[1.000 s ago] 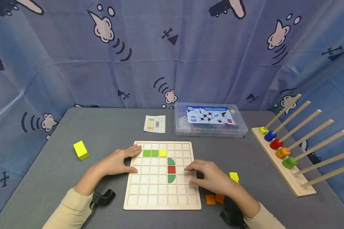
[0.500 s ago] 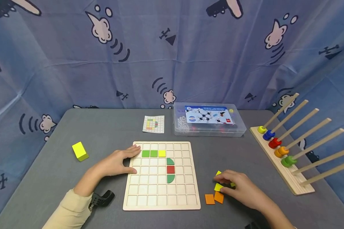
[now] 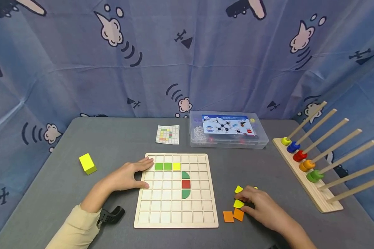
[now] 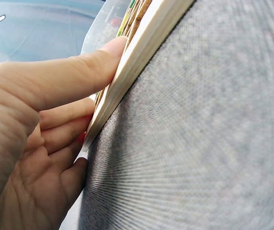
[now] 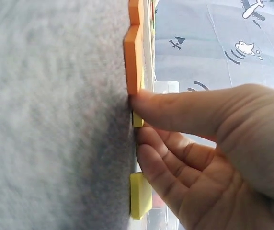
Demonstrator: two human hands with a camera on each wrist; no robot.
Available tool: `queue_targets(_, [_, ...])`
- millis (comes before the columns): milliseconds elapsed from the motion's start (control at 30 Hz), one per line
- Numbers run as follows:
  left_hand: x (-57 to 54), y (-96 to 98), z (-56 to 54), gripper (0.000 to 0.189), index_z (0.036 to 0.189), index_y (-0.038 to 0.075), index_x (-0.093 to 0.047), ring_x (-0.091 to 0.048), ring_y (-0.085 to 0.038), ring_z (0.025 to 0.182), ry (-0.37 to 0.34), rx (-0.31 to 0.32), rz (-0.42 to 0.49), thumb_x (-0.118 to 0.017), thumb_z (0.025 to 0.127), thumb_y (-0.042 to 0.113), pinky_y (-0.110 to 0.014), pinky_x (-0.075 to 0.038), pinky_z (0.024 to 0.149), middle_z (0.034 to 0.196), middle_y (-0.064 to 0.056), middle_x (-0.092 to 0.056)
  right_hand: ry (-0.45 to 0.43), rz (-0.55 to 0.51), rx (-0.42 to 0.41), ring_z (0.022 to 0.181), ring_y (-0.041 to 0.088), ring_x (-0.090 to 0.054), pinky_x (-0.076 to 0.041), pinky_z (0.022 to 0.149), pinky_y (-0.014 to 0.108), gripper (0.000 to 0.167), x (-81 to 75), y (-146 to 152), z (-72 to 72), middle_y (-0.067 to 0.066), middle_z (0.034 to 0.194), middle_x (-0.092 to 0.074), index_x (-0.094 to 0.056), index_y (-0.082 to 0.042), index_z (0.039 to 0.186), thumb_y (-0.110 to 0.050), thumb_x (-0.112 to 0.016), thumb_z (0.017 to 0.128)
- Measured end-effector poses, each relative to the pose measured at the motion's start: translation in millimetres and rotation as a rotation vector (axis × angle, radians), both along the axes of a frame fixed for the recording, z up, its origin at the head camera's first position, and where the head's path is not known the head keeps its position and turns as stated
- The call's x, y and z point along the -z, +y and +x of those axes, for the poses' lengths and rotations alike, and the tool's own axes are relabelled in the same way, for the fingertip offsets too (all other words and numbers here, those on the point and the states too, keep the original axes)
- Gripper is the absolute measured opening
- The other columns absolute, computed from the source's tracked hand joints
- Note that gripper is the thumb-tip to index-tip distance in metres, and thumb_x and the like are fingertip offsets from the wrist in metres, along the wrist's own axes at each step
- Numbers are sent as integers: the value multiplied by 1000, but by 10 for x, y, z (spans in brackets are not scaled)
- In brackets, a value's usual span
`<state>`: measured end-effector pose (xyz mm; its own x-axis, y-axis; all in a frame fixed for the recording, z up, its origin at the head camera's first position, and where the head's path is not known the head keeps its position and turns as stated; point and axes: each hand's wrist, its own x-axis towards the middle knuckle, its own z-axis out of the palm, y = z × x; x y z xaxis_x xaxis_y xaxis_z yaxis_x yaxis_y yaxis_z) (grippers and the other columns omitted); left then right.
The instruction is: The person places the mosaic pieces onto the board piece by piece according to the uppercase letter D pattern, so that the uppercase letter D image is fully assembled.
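A square wooden grid board (image 3: 160, 217) lies on the table, holding two light green tiles (image 3: 163, 166), a yellow one (image 3: 176, 166), a red square (image 3: 186, 184) and two dark green quarter-round pieces (image 3: 186, 194). My left hand (image 3: 129, 176) rests on the board's left edge with fingers extended; in the left wrist view its thumb (image 4: 86, 72) lies over the rim. To the right of the board, my right hand (image 3: 261, 207) pinches a yellow tile (image 5: 138, 120) by its edges, thumb and fingertips low at the tabletop. Two orange tiles (image 3: 228, 217) lie just in front of it.
More yellow tiles (image 3: 238, 189) lie around the right hand. A pattern card (image 3: 168, 135) and a clear plastic box (image 3: 229, 140) stand behind the board. On the right is a wooden peg rack (image 3: 311, 183) with coloured beads; a yellow block (image 3: 88, 164) sits at left.
My right hand has left the board's right edge, moved right to the loose tiles and closed its fingers on a yellow one. The left hand has stayed on the board.
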<state>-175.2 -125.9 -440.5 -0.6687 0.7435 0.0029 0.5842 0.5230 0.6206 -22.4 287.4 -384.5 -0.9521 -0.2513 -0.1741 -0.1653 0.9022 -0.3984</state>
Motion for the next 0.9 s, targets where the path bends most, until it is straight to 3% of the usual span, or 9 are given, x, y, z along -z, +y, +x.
queue_targets(267, [1,-3,15,80,142,2,-41,-29,-32,141,8,3,18,-74,79,39,-52,-33,107,151,-12,-36,-1,17,44,78,-2,-55,-50,68,22,23,-28,-30,7,-11,97,-64,-67,-20,104,-14,-72,82])
queue_targets(467, [7,-9,6,81,143,2,-41,-29,-32,141,13,4,15,-74,79,40,-52,-33,107,151,-12,-35,22,-85,43,77,-2,-52,-50,67,21,22,-92,-65,2,-14,89,-59,-69,-21,106,-20,-71,84])
queue_targets(700, [1,-16,-9,82,143,2,-40,-28,-32,141,-7,1,21,-74,79,40,-53,-32,107,151,-12,-35,-39,-245,-18,80,-1,-55,-51,72,22,23,-100,-233,-66,-14,93,-63,-69,-20,110,-24,-67,87])
queue_targets(900, [10,-14,-17,82,143,3,-41,-28,-31,141,0,-2,18,-75,78,41,-52,-32,108,151,-11,-35,-52,-308,-123,80,1,-55,-51,73,22,24,-58,-482,-187,-12,96,-65,-70,-16,110,-24,-68,87])
